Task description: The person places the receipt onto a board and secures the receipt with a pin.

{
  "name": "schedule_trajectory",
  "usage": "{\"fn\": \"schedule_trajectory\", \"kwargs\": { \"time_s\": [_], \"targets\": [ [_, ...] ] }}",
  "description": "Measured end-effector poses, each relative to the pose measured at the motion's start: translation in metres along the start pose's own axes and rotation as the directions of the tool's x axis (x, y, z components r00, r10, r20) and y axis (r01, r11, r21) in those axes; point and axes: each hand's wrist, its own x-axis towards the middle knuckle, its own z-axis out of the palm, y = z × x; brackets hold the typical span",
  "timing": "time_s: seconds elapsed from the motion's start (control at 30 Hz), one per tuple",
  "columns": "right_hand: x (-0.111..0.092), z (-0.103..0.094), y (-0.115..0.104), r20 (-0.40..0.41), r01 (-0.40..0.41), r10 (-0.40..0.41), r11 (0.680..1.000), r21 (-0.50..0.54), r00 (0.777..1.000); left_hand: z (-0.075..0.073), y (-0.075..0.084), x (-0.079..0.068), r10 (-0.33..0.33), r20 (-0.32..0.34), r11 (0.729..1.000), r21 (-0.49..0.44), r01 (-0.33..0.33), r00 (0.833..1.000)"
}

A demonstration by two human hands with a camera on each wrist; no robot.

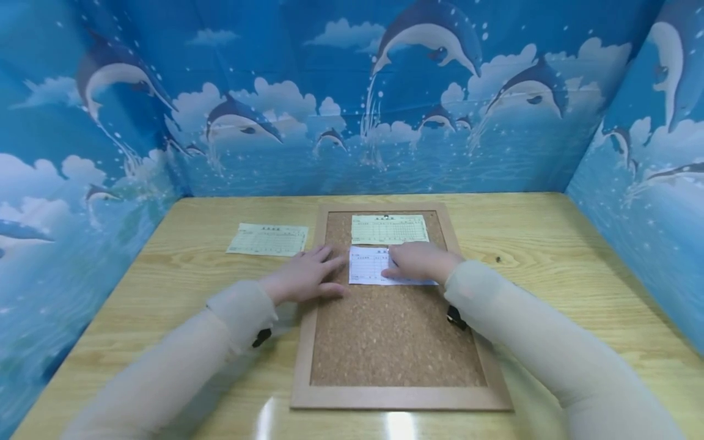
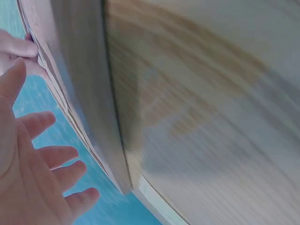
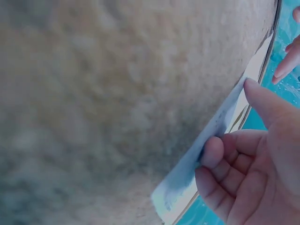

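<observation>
A framed cork board (image 1: 396, 336) lies flat on the table. My right hand (image 1: 420, 260) presses on a white printed form (image 1: 363, 269) on the cork, its thumb straight against the paper and its other fingers bent. Whether those fingers hold something small is hidden. Just above, a pale green printed form (image 1: 387, 231) has a small dark pin (image 1: 387, 216) at its top edge. My left hand (image 1: 310, 275) reaches over the board's left frame, fingers spread beside the white form. In the left wrist view, the left hand (image 2: 35, 164) shows nothing in its fingers.
Another pale green form (image 1: 269, 240) lies on the wooden table (image 1: 209, 269), left of the board. A small dark spot (image 1: 498, 260) shows on the table at the right. Blue dolphin-print cloth (image 1: 308, 159) encloses the back and sides.
</observation>
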Motion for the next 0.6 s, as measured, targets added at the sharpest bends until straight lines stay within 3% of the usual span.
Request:
{"fn": "schedule_trajectory", "kwargs": {
  "time_s": [0.13,0.27,0.6],
  "targets": [
    [-0.003,0.003,0.000,-0.025,0.012,-0.012,1.000,0.029,1.000,-0.001,-0.016,-0.005,-0.017,-0.066,1.000,-0.008,0.017,0.998],
    [-0.004,0.003,-0.002,-0.042,0.021,-0.021,1.000,0.012,0.999,-0.001,-0.033,-0.010,-0.079,-0.124,0.997,-0.012,0.078,0.989],
    [-0.003,0.004,0.000,-0.042,0.014,-0.014,1.000,0.009,0.999,-0.006,-0.071,-0.020,-0.263,-0.205,0.965,-0.056,0.257,0.943]
  ]
}}
